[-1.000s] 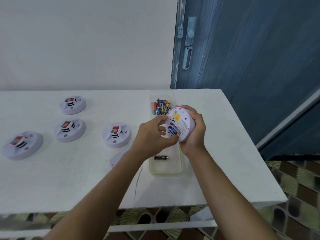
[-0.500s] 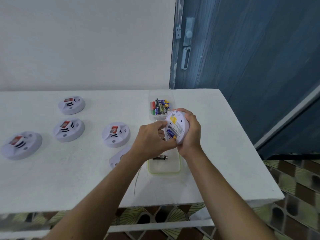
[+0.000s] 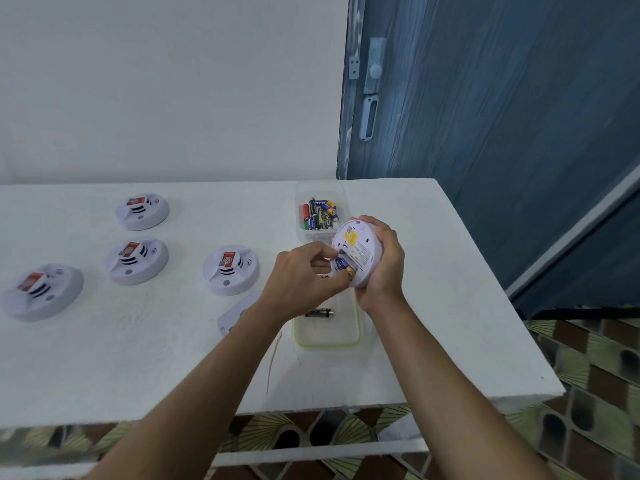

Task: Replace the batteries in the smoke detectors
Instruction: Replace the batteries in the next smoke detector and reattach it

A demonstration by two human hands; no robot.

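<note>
Detector in hand: the right hand (image 3: 381, 265) clasps the round white plastic smoke detector (image 3: 362, 245) by its rim, raised above the white desk (image 3: 138, 358) with its back face toward me and the battery bay open. The left hand (image 3: 304, 275) pinches the blue cylindrical battery (image 3: 342, 263) lying in that bay. I cannot tell whether it is going in or coming out. My advice: keep the right grip firm, work one end against the spring, check polarity, and stay over the tubs so a slip lands there. Count: five detectors, one held plus four face-up white detectors (image 3: 230, 268) with red labels. One loose white cover plate (image 3: 239, 311) is half hidden by the left forearm. Two tubs: the clear battery tub (image 3: 320, 233) holds roughly eight, overlapping, and the green-rimmed clear tub (image 3: 327, 342) shows one dark battery (image 3: 318, 312).
</note>
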